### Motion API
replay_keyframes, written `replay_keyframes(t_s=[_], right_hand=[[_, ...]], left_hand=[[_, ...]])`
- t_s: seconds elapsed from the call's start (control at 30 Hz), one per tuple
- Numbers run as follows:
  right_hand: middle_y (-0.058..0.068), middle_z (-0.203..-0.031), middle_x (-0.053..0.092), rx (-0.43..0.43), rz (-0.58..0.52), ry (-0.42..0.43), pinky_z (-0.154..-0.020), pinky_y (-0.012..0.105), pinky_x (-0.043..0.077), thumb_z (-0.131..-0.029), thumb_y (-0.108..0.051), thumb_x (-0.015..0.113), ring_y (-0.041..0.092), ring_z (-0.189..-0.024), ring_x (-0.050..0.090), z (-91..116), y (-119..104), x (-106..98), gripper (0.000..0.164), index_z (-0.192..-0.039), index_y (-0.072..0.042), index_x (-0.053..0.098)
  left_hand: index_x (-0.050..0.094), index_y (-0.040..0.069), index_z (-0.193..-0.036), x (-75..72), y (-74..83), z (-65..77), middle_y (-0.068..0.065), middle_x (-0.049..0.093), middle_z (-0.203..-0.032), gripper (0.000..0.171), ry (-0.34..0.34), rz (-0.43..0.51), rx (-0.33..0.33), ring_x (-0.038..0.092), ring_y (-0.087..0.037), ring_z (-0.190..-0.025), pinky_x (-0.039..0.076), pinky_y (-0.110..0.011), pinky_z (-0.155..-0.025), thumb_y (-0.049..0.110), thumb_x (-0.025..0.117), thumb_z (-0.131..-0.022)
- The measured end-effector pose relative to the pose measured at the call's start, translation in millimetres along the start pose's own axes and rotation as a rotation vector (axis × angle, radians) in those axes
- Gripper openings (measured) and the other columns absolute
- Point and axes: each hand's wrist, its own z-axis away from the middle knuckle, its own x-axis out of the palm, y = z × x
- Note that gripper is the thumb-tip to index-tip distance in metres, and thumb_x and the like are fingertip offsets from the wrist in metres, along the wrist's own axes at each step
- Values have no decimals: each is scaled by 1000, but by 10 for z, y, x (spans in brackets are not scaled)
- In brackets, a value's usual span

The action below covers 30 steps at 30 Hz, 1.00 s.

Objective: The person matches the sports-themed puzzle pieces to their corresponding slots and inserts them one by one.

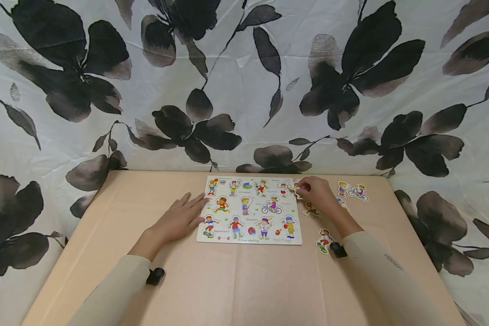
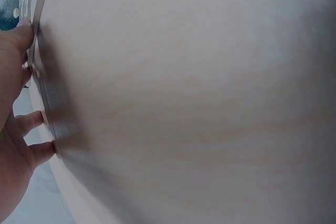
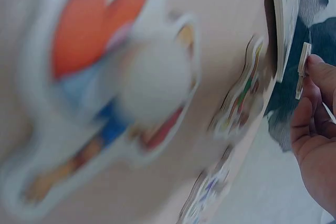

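Observation:
A white puzzle board (image 1: 248, 241) printed with small sports figures lies flat in the middle of the table. My left hand (image 1: 178, 216) rests by its left edge, fingers spread and fairly straight; in the left wrist view the thumb and fingertips touch the edge. Over the board's upper right corner, my right hand (image 1: 318, 190) pinches a thin wooden puzzle piece (image 3: 303, 72) between thumb and fingers. That piece shows edge-on in the right wrist view, mostly covered by fingers from above. Its picture cannot be made out.
Right of the board lie loose puzzle pieces: a cyclist (image 1: 358, 193), a figure beside it (image 1: 343, 188), one under the right hand (image 1: 312, 209) and a skateboarder (image 1: 323, 241) near the right wrist. Floral cloth (image 1: 269, 136) hangs behind the table's back edge.

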Motion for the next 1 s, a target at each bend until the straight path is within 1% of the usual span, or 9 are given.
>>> replay_keyframes(t_s=[0.2,0.43,0.6,0.83,1.0], right_hand=[[8,-89,69,-53,21,7,-72,33,52,-96,-18,76,19,-80,60,-129,-132,152,15,-100,-3,75],[7,-86,68,-21,19,-19,-67,30,50,-95,-17,76,18,-77,58,-222,-239,293,15,-98,-3,73],[8,-85,67,-1,43,-25,-67,28,49,-95,-17,76,19,-78,58,-257,-291,327,15,-96,-2,73],[8,-85,66,19,59,-36,-66,28,48,-95,-16,76,20,-78,57,-278,-303,346,14,-95,-4,70],[9,-88,66,19,55,-51,-69,31,50,-96,-16,75,20,-80,58,-281,-314,346,14,-98,-3,70]], left_hand=[[34,20,-163,-6,8,3,-2,27,-172,67,-3,-2,-9,22,-48,-156,23,-69,-122,43,56,-105],[34,19,-163,-3,18,-1,-3,27,-171,66,-3,4,-5,22,-48,-155,23,-70,-122,43,56,-106],[33,20,-163,-1,12,-5,-2,27,-172,66,-4,2,-5,22,-48,-156,23,-69,-122,43,55,-106],[34,19,-163,-17,16,-8,-3,27,-171,66,-9,8,-6,22,-49,-155,24,-70,-121,43,55,-106],[34,20,-163,-8,12,-7,-3,27,-172,66,-9,9,-9,22,-49,-156,23,-70,-122,43,56,-106]])
